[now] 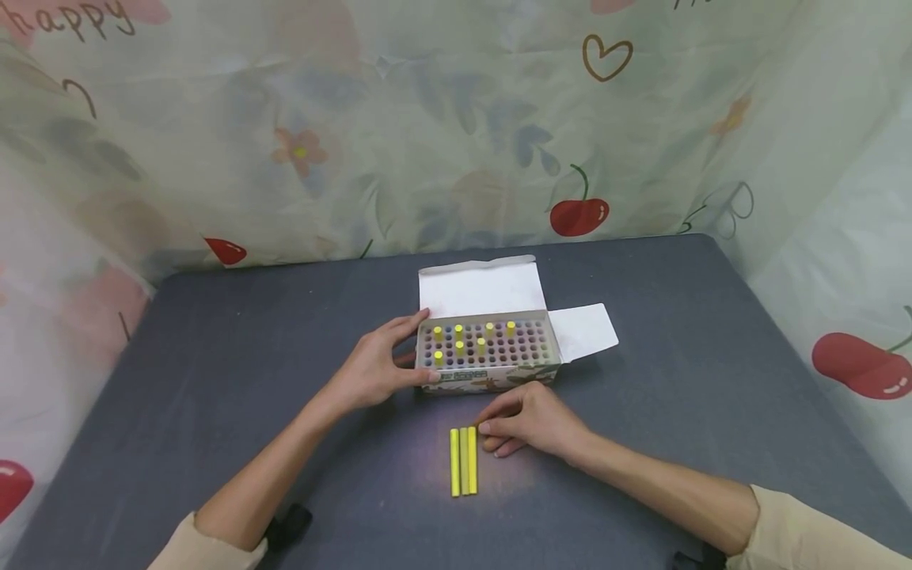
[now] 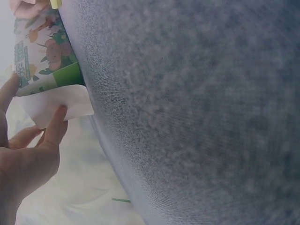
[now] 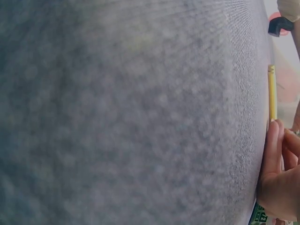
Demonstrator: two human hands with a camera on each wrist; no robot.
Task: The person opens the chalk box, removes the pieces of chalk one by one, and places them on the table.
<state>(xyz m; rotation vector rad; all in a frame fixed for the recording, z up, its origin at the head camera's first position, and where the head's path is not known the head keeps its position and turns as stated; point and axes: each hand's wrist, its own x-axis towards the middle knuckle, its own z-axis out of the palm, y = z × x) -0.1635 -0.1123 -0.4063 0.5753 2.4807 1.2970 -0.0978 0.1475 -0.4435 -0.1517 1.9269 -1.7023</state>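
Observation:
An open carton (image 1: 484,380) with a grid of holes holds several upright yellow chalk sticks (image 1: 480,346). My left hand (image 1: 370,368) grips the carton's left end, thumb on the printed front wall and fingers around the side and back. In the left wrist view, the fingers of that hand lie on a white flap (image 2: 51,105). Three more yellow chalk sticks (image 1: 464,463) lie side by side on the table before the carton. Bent fingers of my right hand (image 1: 534,419) reach the far end of the rightmost stick; the right wrist view has the fingertips right at a chalk stick (image 3: 272,93).
The carton's white lid (image 1: 483,289) is folded back, and a side flap (image 1: 584,331) sticks out to the right. A dark grey cloth covers the table (image 1: 641,380). Behind it hangs a printed curtain (image 1: 427,142) with cherries and flowers.

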